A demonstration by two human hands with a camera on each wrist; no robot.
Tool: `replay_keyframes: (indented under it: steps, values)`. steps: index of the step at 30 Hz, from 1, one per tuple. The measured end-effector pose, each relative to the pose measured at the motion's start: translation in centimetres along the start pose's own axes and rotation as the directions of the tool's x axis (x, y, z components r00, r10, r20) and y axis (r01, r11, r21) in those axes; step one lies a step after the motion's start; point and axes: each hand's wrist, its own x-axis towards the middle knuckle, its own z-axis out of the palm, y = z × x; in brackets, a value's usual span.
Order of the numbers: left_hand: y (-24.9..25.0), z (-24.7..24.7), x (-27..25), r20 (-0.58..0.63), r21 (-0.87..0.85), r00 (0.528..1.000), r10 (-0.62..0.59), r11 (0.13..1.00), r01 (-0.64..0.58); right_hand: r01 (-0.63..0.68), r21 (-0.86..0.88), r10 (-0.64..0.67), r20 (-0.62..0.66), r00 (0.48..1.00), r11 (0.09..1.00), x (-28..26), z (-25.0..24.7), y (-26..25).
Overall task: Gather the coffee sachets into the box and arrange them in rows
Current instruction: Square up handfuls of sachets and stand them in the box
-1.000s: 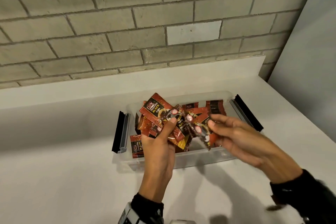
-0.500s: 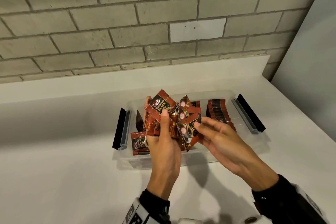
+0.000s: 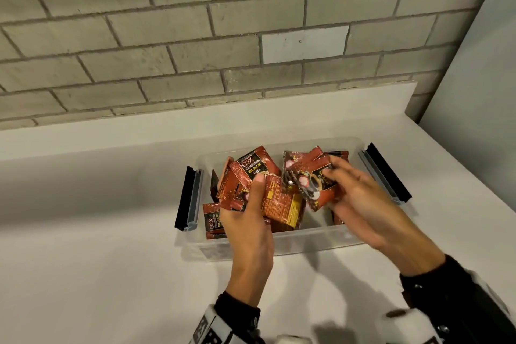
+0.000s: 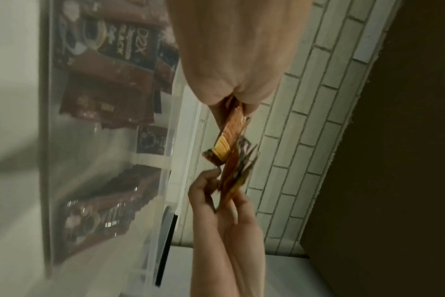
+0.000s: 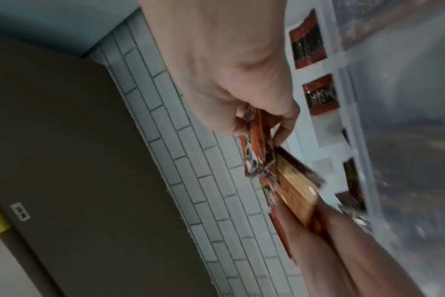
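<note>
Observed from beside the counter, both hands work above the clear plastic box, which sits at centre frame on the white counter. At centre left, the left hand grips a fanned bundle of coffee sachets, thumb pressed across the front and fingers curled behind. To its right, the right hand pinches a smaller clutch of sachets between thumb and fingers, its edge touching the left bundle. The step in hand appears to be squaring loose packets into one stack before seating them. In my judgement it is best done by turning every face the same way, tapping the edges level, then lowering the stack upright into the open gap in mid-box. Further sachets lie at the box's left end, and a packed row stands at upper right, mostly hidden by the right hand. Obstructions: the loose ones at left may tip into the gap, and the foil looks slippery. Black latch handles flank both ends. A grey brick wall fills the upper frame.
</note>
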Motion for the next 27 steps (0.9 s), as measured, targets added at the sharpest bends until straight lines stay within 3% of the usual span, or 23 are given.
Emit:
replay_keyframes:
  steps: [4, 8, 13, 21, 27]
  values:
    - [1.1, -0.9, 0.6, 0.161, 0.185, 0.985, -0.056, 0.982, 0.025, -0.039, -0.174, 0.063, 0.138, 0.988, 0.984, 0.4, -0.4, -3.0]
    - [1.4, -1.2, 0.8, 0.300, 0.319, 0.945, -0.130, 0.947, 0.029, -0.075, -0.381, 0.157, 0.188, 0.970, 0.922, 1.3, -0.2, -4.0]
    - [1.7, -1.4, 0.4, 0.374, 0.403, 0.912, -0.169, 0.915, 0.004, -0.110, -0.509, 0.258, 0.231, 0.938, 0.854, 2.0, 0.0, -3.7]
    - [1.8, -1.4, 0.2, 0.396, 0.400, 0.887, -0.236, 0.914, 0.064, -0.115, -0.492, 0.244, 0.207, 0.947, 0.863, 2.3, -0.5, -3.5]
    - [2.1, -1.9, 0.8, 0.321, 0.311, 0.933, -0.165, 0.949, 0.060, -0.049, -0.305, 0.078, 0.083, 0.994, 0.951, 2.0, -1.4, -5.1]
